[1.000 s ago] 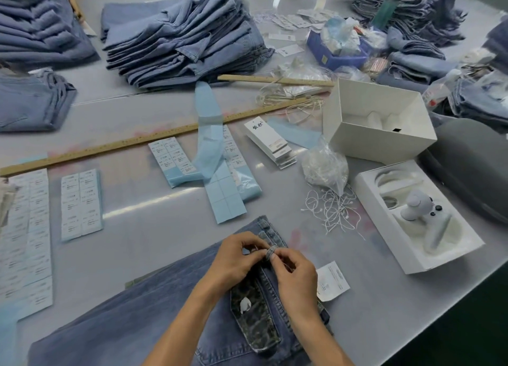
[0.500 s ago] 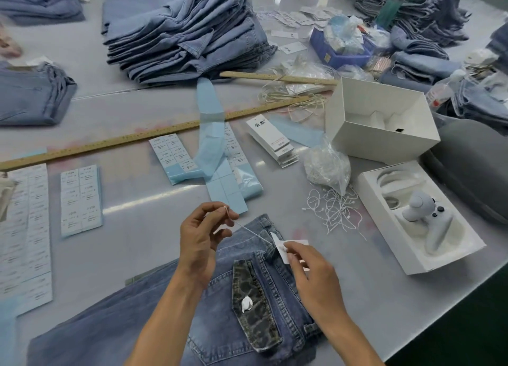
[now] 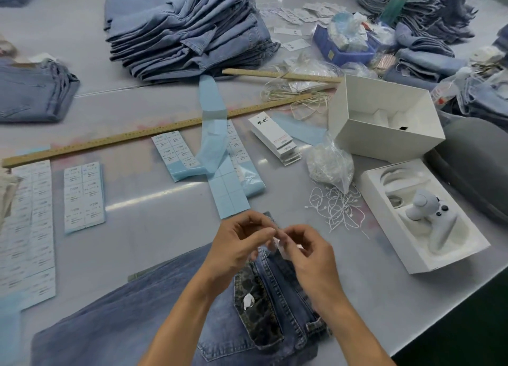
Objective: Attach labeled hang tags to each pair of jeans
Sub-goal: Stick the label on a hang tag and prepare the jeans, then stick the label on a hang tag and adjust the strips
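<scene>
Hands: left hand (image 3: pixel 242 244) and right hand (image 3: pixel 308 251), apart half a second ago, now meet pinching the tag (image 3: pixel 281 246) at the jeans (image 3: pixel 115 321) waistband, 6 o'clock; fastening likely under way.

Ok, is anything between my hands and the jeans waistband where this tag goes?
Nothing visible. Both hands, left and right, pinch the white hang tag directly above the waistband of the jeans. The loose strings lie off to the right, apart from it.
</scene>
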